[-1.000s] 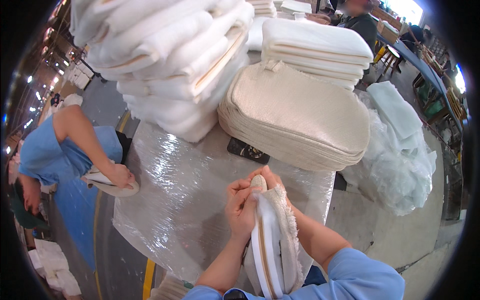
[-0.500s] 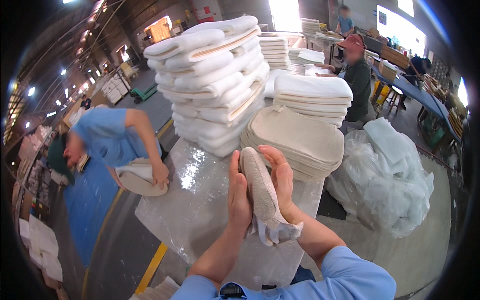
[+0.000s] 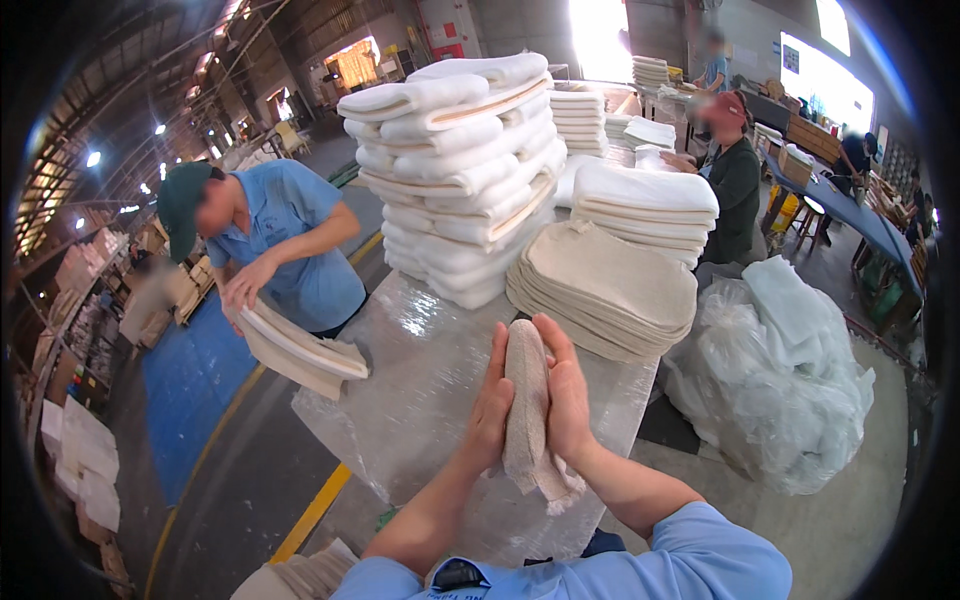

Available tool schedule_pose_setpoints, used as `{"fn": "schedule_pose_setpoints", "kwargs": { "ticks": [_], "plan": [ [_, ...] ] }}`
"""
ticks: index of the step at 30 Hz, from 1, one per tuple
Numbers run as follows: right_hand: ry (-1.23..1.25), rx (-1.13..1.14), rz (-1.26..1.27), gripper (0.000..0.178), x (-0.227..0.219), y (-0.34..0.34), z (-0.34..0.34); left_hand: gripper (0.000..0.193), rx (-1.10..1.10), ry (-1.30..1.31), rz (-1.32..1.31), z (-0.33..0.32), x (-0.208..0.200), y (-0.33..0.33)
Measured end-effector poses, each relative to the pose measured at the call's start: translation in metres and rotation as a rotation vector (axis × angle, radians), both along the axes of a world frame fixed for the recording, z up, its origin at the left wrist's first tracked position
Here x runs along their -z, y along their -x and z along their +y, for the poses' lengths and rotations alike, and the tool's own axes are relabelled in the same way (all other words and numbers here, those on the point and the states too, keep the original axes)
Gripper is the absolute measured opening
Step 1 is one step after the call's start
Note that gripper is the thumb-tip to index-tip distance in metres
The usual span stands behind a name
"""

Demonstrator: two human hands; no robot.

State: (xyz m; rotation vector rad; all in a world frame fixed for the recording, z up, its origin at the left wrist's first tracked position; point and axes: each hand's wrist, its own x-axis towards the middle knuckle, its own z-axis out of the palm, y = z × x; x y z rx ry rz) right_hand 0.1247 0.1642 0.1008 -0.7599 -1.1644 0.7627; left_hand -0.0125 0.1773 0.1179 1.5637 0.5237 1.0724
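Note:
Between my two palms stands a beige padded fabric piece (image 3: 526, 410), long and narrow from above, its frayed lower end toward me. My left hand (image 3: 492, 405) presses flat along its left side, and my right hand (image 3: 566, 395) presses along its right side with fingers stretched forward. Just beyond my fingertips lies a stack of beige fabric pieces (image 3: 600, 290) with rounded ends. Under my hands is a table covered in clear plastic (image 3: 420, 400).
A tall stack of folded white padding (image 3: 455, 180) stands at the table's far side, with a lower white stack (image 3: 645, 210) to its right. A heap of clear plastic bags (image 3: 780, 390) sits at the right. At the left, a co-worker (image 3: 290, 230) handles a beige-and-white piece (image 3: 300, 350).
The fabric piece is now more upright and its white inside no longer shows at the near end. My hands sit slightly lower. The co-worker at left has straightened up and raised their piece.

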Motion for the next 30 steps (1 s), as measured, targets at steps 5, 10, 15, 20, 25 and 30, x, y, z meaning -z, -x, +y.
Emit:
{"fn": "schedule_pose_setpoints", "kwargs": {
  "ticks": [5, 10, 15, 20, 25, 30],
  "plan": [
    [0.021, -0.173, -0.048, 0.061, 0.003, -0.036, 0.049, 0.113, -0.008, -0.225, 0.374, -0.041, -0.017, 0.010],
    [-0.007, -0.052, -0.171, 0.062, 0.001, -0.039, 0.065, 0.105, -0.113, -0.137, 0.373, -0.044, -0.027, 0.006],
    [0.006, 0.161, -0.271, 0.061, 0.007, -0.067, 0.071, 0.061, -0.419, -0.355, 0.404, -0.043, -0.014, 0.020],
    [-0.043, 0.166, -0.366, 0.069, 0.004, -0.077, 0.055, 0.062, -0.397, -0.269, 0.326, -0.041, -0.001, 0.013],
    [-0.104, 0.267, -0.268, 0.077, 0.011, -0.067, 0.041, 0.060, -0.364, -0.273, 0.304, -0.047, 0.004, 0.012],
    [-0.037, 0.052, -0.138, 0.083, 0.013, -0.070, 0.020, 0.061, -0.249, -0.470, 0.309, -0.069, 0.007, 0.019]
  ]
}}
